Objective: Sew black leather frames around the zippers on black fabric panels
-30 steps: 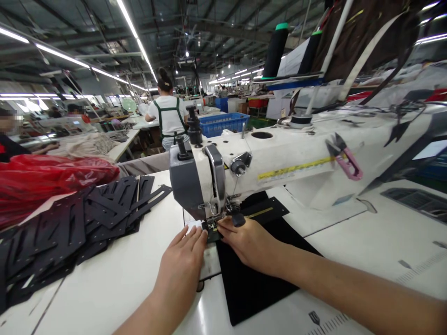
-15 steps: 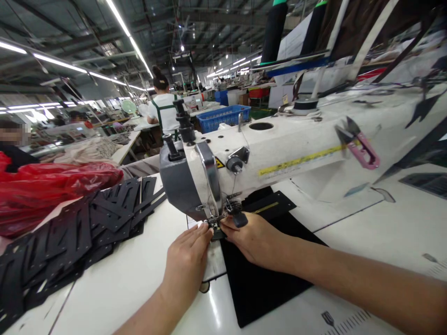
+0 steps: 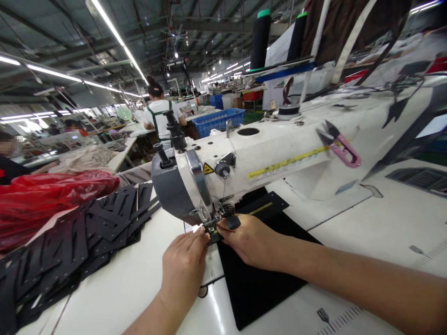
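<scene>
A white sewing machine (image 3: 279, 160) stands over a flat black panel (image 3: 260, 298) that lies on the white table. My left hand (image 3: 185, 263) is closed, its fingertips pressing the work's edge just left of the presser foot (image 3: 211, 226). On the other side, my right hand (image 3: 253, 239) lies over the panel, with thumb and fingers pinched on the black work close to the foot. Its fingertips are partly hidden by a dark machine part. Behind that hand, a black strip (image 3: 277, 201) with a gold line runs under the machine arm.
Many loose black strips (image 3: 80, 232) are heaped on the table at left, beside a red plastic bag (image 3: 56, 197). Pink thread snips (image 3: 344, 151) rest on the machine arm. Farther back are a blue crate (image 3: 218, 122) and a person (image 3: 159, 114) facing away.
The whole view has shifted slightly, so the machine and table appear farther left. Both hands stay beside the presser foot, with little visible movement of the black panel.
</scene>
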`<state>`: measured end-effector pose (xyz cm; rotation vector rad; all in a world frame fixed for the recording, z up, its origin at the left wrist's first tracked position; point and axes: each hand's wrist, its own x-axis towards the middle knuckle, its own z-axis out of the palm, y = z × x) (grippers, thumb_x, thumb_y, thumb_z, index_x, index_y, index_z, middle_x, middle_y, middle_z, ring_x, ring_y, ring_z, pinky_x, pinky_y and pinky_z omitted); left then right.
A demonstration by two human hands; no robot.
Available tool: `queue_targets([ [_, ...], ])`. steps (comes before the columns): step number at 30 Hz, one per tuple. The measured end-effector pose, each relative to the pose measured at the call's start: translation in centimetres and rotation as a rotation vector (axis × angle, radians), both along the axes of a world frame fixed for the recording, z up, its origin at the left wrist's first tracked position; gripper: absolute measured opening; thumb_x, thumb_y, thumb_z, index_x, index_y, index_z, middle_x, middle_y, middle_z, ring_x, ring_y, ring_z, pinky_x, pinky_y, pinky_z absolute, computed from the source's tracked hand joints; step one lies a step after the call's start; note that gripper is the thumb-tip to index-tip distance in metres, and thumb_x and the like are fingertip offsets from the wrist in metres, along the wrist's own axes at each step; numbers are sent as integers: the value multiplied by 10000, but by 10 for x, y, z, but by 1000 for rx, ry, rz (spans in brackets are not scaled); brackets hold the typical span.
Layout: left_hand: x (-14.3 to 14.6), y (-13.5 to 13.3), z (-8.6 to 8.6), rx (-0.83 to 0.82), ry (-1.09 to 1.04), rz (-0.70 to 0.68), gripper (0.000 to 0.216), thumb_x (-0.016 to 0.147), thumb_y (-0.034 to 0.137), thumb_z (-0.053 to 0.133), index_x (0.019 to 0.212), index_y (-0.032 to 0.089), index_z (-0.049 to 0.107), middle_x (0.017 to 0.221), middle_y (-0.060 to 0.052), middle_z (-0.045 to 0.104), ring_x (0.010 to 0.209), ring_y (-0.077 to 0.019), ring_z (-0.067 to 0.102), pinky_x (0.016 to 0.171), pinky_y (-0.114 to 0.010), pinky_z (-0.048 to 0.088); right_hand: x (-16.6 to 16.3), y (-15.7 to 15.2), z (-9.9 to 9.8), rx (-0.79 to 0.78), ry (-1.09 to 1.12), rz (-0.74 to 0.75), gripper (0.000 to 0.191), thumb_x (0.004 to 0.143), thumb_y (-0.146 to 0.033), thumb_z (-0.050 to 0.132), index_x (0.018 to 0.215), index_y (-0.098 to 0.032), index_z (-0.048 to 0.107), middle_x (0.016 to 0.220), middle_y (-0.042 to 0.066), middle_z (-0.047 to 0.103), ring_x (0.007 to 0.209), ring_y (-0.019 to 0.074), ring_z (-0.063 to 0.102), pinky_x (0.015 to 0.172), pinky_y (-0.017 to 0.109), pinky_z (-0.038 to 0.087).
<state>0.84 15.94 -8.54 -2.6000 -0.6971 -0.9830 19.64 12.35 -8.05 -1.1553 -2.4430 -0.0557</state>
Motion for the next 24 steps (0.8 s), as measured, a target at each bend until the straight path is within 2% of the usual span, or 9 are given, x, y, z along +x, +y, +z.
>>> queue_targets([
  [8, -6, -2, -2, -19, 61, -58, 204, 902, 117, 381, 942, 130, 580, 931, -96, 689, 832, -202, 663, 729, -351, 561, -2, -5, -1, 1, 6, -17, 197, 819, -89, 430, 948, -73, 579, 947, 124, 604, 891, 204, 532, 854, 314, 423],
  [18, -1, -6, 0, -4, 78, -19, 196, 891, 87, 390, 908, 114, 584, 922, -121, 688, 832, -219, 664, 718, -357, 557, -3, 0, -3, -15, -31, -29, 185, 817, -109, 451, 928, -88, 597, 951, 125, 599, 908, 220, 526, 842, 333, 412],
  [24, 0, -2, 0, 17, 75, -10, 203, 894, 101, 385, 892, 106, 589, 888, -122, 690, 767, -213, 667, 705, -350, 551, -1, 4, -3, -5, -63, -27, 189, 815, -113, 452, 924, -90, 604, 941, 114, 610, 895, 210, 534, 821, 319, 414],
])
